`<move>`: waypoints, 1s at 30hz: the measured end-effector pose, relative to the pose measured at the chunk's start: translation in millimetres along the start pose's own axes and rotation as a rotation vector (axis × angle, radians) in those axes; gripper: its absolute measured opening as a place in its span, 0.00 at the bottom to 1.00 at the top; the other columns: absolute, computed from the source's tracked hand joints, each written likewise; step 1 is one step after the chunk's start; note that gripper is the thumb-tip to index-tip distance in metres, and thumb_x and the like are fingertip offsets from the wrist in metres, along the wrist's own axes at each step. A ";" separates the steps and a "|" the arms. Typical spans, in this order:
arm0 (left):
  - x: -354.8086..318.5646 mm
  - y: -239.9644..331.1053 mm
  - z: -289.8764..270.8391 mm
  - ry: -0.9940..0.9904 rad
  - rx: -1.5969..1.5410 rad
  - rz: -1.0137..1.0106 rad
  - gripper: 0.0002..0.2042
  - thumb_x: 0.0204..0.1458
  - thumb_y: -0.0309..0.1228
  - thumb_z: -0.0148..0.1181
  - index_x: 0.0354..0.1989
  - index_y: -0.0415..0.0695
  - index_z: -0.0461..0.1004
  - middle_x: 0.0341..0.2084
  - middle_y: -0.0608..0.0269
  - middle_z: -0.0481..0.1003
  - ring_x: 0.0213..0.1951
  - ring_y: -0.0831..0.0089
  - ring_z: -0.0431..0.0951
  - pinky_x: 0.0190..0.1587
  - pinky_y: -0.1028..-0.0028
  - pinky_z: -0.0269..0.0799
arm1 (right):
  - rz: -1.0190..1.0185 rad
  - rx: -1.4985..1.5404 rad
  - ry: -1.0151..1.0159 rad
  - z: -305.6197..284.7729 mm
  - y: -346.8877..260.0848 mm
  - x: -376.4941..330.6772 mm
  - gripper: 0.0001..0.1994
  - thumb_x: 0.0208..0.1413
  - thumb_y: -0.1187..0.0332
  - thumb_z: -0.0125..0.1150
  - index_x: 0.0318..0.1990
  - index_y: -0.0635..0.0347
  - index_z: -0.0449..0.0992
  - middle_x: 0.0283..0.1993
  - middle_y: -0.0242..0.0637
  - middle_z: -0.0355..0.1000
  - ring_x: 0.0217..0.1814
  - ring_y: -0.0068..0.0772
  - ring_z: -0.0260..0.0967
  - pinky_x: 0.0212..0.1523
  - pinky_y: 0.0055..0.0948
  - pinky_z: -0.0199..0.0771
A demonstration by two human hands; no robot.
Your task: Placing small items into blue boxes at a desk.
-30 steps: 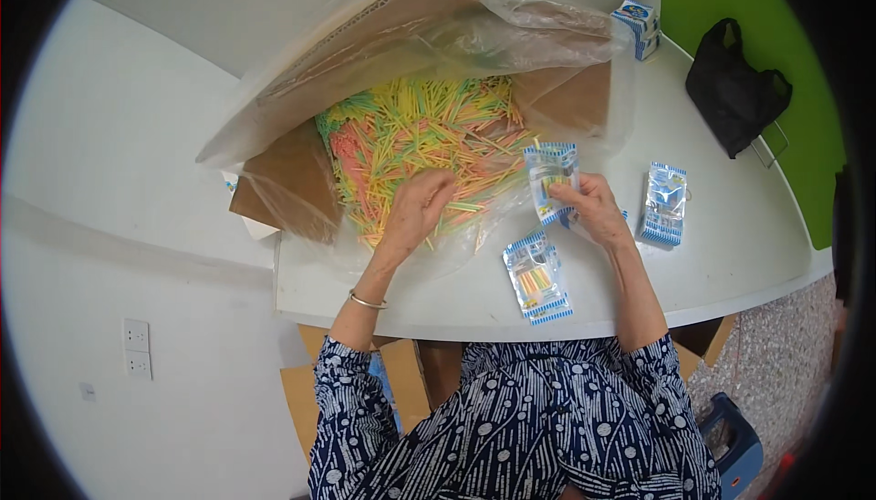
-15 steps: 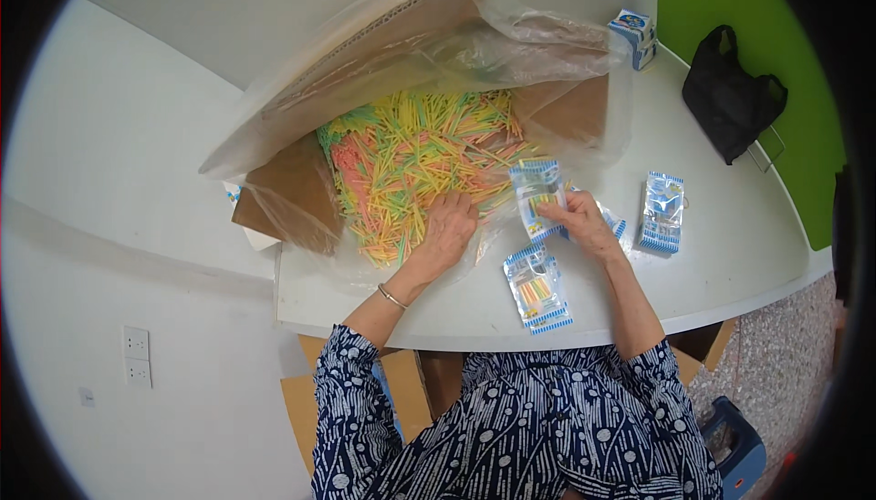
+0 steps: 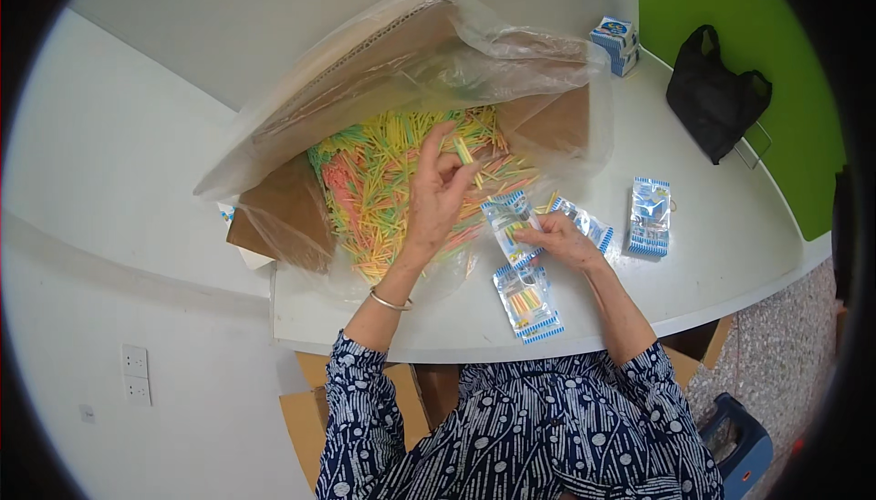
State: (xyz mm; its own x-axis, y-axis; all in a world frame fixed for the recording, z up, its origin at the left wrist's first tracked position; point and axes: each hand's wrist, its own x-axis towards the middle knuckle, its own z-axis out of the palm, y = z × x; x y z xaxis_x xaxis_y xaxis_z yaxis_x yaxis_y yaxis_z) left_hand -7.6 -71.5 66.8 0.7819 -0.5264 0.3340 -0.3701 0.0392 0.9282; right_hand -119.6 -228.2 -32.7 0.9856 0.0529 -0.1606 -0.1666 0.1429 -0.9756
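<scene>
My left hand (image 3: 438, 194) is raised over a heap of thin pastel sticks (image 3: 374, 199), pinching a few yellow and green sticks (image 3: 464, 153) between thumb and fingers. The heap, in yellow, green and pink, fills a cardboard box (image 3: 365, 67) lined with clear plastic. My right hand (image 3: 563, 242) grips a small clear and blue packet (image 3: 509, 223) with some sticks visible inside. Just below it on the table, a filled packet (image 3: 529, 303) lies on top of others. Beside my right hand lie more packets (image 3: 584, 223), partly covered by it.
To the right stands a stack of flat packets (image 3: 650, 217). Small blue and white boxes (image 3: 617, 44) and a black bag (image 3: 716, 98) sit farther back on the white table (image 3: 730, 254). A blue stool (image 3: 741, 445) is on the floor at lower right.
My left hand has lifted out of the heap, now with a few sticks in its fingers. The packet in my right hand has shifted left and slightly down in view.
</scene>
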 end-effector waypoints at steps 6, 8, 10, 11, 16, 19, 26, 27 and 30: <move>-12.4 -6.4 10.5 -0.121 0.117 -0.048 0.19 0.54 0.20 0.55 0.54 0.41 0.62 0.24 0.69 0.72 0.30 0.85 0.71 0.33 0.84 0.67 | -0.012 0.061 -0.053 1.6 4.9 2.2 0.14 0.55 0.59 0.61 0.34 0.63 0.79 0.27 0.27 0.74 0.24 0.13 0.67 0.24 0.15 0.68; -18.1 -10.7 17.1 -0.117 0.089 -0.067 0.16 0.54 0.22 0.56 0.51 0.40 0.65 0.28 0.67 0.74 0.32 0.84 0.72 0.35 0.84 0.67 | -0.015 0.105 -0.071 0.8 4.3 1.3 0.14 0.54 0.59 0.62 0.34 0.63 0.78 0.27 0.27 0.74 0.25 0.13 0.67 0.24 0.15 0.68; -23.2 -19.6 20.0 -0.093 0.069 -0.075 0.13 0.53 0.23 0.57 0.48 0.40 0.68 0.27 0.66 0.75 0.31 0.83 0.72 0.35 0.82 0.67 | -0.012 0.097 -0.079 2.2 0.4 -0.1 0.14 0.55 0.59 0.62 0.35 0.63 0.78 0.27 0.26 0.74 0.25 0.12 0.67 0.24 0.15 0.68; -24.9 -24.4 19.4 -0.068 0.047 -0.083 0.11 0.53 0.24 0.57 0.44 0.39 0.71 0.26 0.66 0.75 0.30 0.82 0.72 0.36 0.81 0.67 | -0.009 0.086 -0.085 2.8 -0.7 -0.4 0.14 0.55 0.59 0.61 0.35 0.63 0.78 0.28 0.26 0.74 0.26 0.12 0.67 0.25 0.16 0.67; -27.4 -34.0 18.4 -0.081 0.217 0.023 0.08 0.55 0.28 0.56 0.40 0.38 0.74 0.28 0.65 0.76 0.31 0.81 0.73 0.37 0.80 0.69 | -0.038 0.035 -0.094 1.3 5.8 1.4 0.13 0.55 0.61 0.60 0.38 0.65 0.78 0.30 0.26 0.74 0.29 0.12 0.67 0.28 0.16 0.68; -28.2 -26.9 20.3 0.000 -0.014 -0.154 0.08 0.57 0.29 0.55 0.39 0.38 0.74 0.30 0.64 0.77 0.32 0.82 0.73 0.38 0.81 0.68 | -0.030 0.074 -0.088 0.5 4.5 2.5 0.13 0.56 0.63 0.60 0.40 0.65 0.77 0.33 0.27 0.75 0.32 0.13 0.68 0.32 0.17 0.69; -29.0 -24.9 29.0 0.114 -0.263 -0.217 0.08 0.57 0.32 0.55 0.36 0.39 0.72 0.32 0.66 0.77 0.32 0.85 0.73 0.34 0.83 0.69 | -0.010 0.170 -0.062 8.4 2.2 1.5 0.13 0.57 0.64 0.58 0.42 0.65 0.77 0.36 0.28 0.76 0.36 0.14 0.69 0.40 0.18 0.69; -29.3 -26.6 28.7 0.113 -0.263 -0.219 0.08 0.57 0.32 0.55 0.36 0.39 0.72 0.32 0.66 0.77 0.32 0.85 0.73 0.34 0.83 0.69 | -0.008 0.170 -0.062 7.9 1.7 0.7 0.13 0.57 0.64 0.58 0.42 0.65 0.77 0.36 0.28 0.76 0.36 0.14 0.69 0.40 0.18 0.69; -28.1 -34.7 23.3 0.030 -0.172 -0.206 0.09 0.57 0.32 0.55 0.37 0.38 0.74 0.32 0.65 0.77 0.32 0.85 0.72 0.34 0.83 0.69 | -0.027 0.166 -0.065 5.3 1.9 0.7 0.13 0.58 0.64 0.58 0.41 0.65 0.77 0.36 0.29 0.76 0.36 0.14 0.69 0.40 0.19 0.69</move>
State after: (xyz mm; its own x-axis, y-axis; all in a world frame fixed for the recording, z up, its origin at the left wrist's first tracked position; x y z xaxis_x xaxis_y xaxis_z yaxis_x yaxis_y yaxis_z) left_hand -28.3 -77.8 21.4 0.8473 -0.5130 0.1379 -0.1133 0.0791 0.9904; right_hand -119.3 -222.7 -33.9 0.9868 0.1096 -0.1195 -0.1479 0.3063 -0.9404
